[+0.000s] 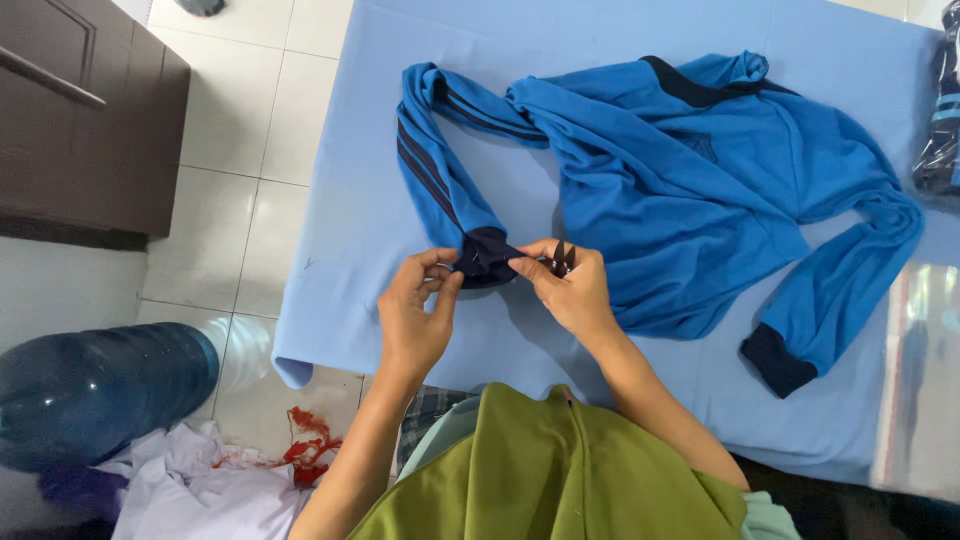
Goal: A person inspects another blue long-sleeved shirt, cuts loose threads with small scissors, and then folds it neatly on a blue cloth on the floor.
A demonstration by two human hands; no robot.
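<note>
Blue table cover [350, 250], we pinch the dark cuff [487, 258] with left hand [415, 315]; right hand [570, 290] grips small snips [562, 258], could nick fabric if the cuff slips

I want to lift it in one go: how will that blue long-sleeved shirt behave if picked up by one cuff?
Probably floppy: the blue shirt lies rumpled and folded on the table cloth. Its cuff bends between both hands, left and right, so it would likely drape and trail.

Count on the bench

One blue long-sleeved jersey [690, 190] with dark cuffs, two bare hands, one large blue plastic water bottle [95, 395].
</note>
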